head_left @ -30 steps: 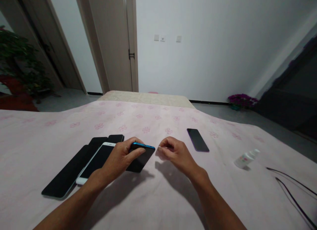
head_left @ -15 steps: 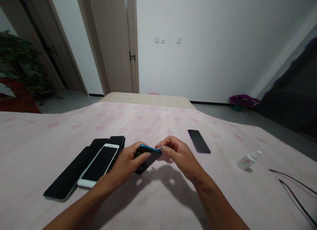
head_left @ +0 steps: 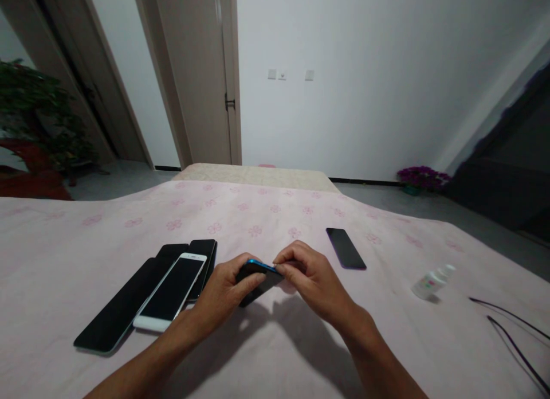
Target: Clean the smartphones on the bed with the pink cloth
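My left hand (head_left: 226,287) is wrapped round a smartphone (head_left: 263,288) with a dark screen and a bright blue edge, tilted above the pink flowered sheet. My right hand (head_left: 315,278) is closed at the phone's far right corner, thumb and forefinger pinched against its edge. A small pale cloth (head_left: 289,288) shows just under the right fingers, mostly hidden by them. Left of my left hand lies a white smartphone (head_left: 174,287), resting partly on several black smartphones (head_left: 118,307).
Another dark smartphone (head_left: 346,248) lies beyond my right hand. A small white bottle (head_left: 431,282) and black cables (head_left: 513,341) are at the right on the sheet (head_left: 253,230). A door (head_left: 197,72), a leafy plant (head_left: 34,101) and purple flowers (head_left: 423,177) stand farther back.
My right fingers have shifted slightly along the phone's edge, and less of the pale cloth shows. The left hand keeps its grip. The whole view has moved slightly.
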Demonstrator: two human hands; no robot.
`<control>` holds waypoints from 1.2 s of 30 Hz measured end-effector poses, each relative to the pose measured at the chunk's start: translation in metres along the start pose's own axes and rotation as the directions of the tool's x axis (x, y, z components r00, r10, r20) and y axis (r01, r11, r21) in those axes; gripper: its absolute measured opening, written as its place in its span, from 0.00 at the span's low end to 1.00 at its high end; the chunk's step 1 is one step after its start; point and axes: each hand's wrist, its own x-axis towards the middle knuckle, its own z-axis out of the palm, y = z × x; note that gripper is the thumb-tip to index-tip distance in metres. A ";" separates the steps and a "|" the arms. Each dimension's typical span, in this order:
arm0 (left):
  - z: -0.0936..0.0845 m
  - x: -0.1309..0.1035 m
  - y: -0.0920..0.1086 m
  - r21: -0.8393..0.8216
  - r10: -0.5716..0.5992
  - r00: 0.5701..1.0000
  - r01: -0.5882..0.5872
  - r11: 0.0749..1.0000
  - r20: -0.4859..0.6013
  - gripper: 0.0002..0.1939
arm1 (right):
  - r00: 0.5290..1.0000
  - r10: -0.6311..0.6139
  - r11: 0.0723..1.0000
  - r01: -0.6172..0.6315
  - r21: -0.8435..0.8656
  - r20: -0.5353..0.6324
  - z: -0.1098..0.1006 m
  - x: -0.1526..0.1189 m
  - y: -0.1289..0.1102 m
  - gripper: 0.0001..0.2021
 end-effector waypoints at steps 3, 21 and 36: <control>0.000 -0.001 0.001 -0.019 0.021 0.999 -0.021 1.000 0.024 0.10 | 0.995 0.066 0.992 -0.074 0.106 0.074 0.006 -0.001 0.002 0.04; 0.002 -0.001 0.004 -0.049 0.006 0.999 -0.003 0.999 0.053 0.10 | 0.994 -0.113 0.980 0.113 -0.166 0.011 -0.007 -0.001 -0.003 0.08; 0.004 -0.001 0.006 -0.026 0.024 0.998 -0.023 0.999 0.061 0.09 | 0.998 -0.057 0.997 0.056 -0.060 -0.010 -0.004 -0.007 -0.007 0.13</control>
